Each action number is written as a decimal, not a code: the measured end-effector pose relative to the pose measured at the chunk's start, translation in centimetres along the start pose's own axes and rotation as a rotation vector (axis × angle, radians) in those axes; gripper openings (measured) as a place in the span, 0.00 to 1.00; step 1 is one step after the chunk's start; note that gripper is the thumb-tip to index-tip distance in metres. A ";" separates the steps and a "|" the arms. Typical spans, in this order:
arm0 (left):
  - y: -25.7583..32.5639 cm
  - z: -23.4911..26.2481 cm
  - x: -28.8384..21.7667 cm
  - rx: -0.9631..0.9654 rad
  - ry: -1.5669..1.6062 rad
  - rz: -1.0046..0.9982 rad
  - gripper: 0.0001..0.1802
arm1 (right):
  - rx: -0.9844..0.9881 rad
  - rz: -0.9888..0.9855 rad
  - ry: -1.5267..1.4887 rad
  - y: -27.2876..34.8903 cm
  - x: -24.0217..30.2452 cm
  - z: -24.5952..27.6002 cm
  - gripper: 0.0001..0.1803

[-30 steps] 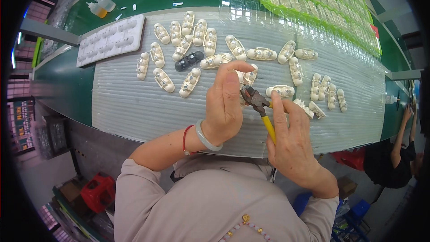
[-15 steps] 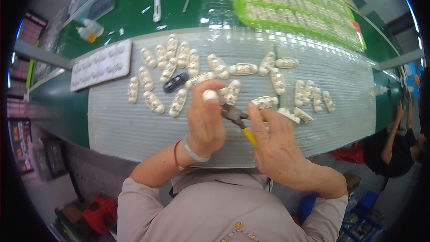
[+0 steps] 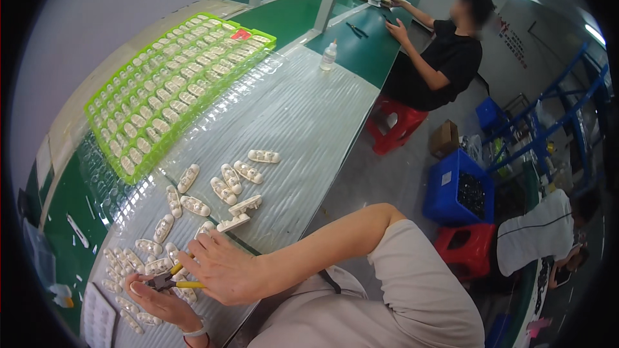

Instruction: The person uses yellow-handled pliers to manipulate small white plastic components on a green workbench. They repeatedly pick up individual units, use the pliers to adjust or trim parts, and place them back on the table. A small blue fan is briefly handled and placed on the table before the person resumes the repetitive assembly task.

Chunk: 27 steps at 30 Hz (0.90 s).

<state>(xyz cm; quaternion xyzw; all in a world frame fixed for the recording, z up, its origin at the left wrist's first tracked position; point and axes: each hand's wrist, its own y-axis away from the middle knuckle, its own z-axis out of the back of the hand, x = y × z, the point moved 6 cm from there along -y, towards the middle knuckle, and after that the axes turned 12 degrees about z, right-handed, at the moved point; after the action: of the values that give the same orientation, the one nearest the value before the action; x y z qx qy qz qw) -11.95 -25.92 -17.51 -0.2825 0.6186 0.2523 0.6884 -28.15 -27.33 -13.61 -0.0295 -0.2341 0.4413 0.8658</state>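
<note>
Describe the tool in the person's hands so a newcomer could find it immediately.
Start at the long workbench covered in ribbed clear plastic sheet and follow it to its near end, among the scattered white moulded parts. There the right hand grips small yellow-handled pliers, the only dark metal tool among them.

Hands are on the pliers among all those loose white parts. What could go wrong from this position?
1. The right hand works the yellow-handled pliers close to the left hand; a slip could pinch fingers.
2. Small white oval plastic parts lie loose on the clear ribbed plastic sheet; the forearm could sweep some toward the bench edge.
3. The head is turned aside, so the hands sit at the view's rim, poorly watched.
</note>
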 end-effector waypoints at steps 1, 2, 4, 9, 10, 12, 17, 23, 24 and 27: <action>-0.3 0.2 0.2 -0.005 -0.013 -0.011 0.23 | -0.055 -0.003 0.054 0.0 0.2 -0.1 0.37; -0.4 0.1 0.0 -0.018 -0.018 -0.023 0.23 | -0.107 -0.003 0.108 0.1 0.3 0.1 0.37; -0.5 0.2 -0.4 -0.059 -0.024 -0.040 0.22 | -0.064 0.005 0.089 -0.2 0.6 0.4 0.34; -0.5 0.4 -0.4 -0.039 0.039 -0.036 0.24 | -0.090 0.011 0.128 -0.7 0.5 -0.6 0.27; -0.5 0.3 -0.3 -0.032 0.070 -0.012 0.24 | -0.081 0.016 0.158 -0.7 0.6 -0.8 0.25; -0.6 0.3 -0.3 -0.036 0.103 0.049 0.25 | -0.054 0.024 0.137 -0.9 0.6 -1.0 0.23; -0.5 0.3 -0.7 0.012 0.064 0.093 0.24 | 0.008 0.031 -0.076 -0.9 -0.2 -1.0 0.20; -0.3 0.0 -1.0 0.039 0.009 0.101 0.23 | 0.123 0.002 -0.197 -1.0 -0.8 -1.3 0.25; -0.2 -0.2 -1.1 0.051 0.015 0.100 0.23 | 0.169 -0.014 -0.213 -1.0 -1.0 -1.2 0.25; -0.1 -0.5 -1.1 0.086 0.018 0.098 0.23 | 0.276 -0.057 -0.260 -1.0 -1.0 -0.7 0.26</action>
<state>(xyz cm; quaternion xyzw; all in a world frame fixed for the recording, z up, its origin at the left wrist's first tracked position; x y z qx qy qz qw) -12.36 -26.28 -16.44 -0.2243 0.6480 0.2566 0.6812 -27.55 -28.60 -14.32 0.1536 -0.2817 0.4445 0.8363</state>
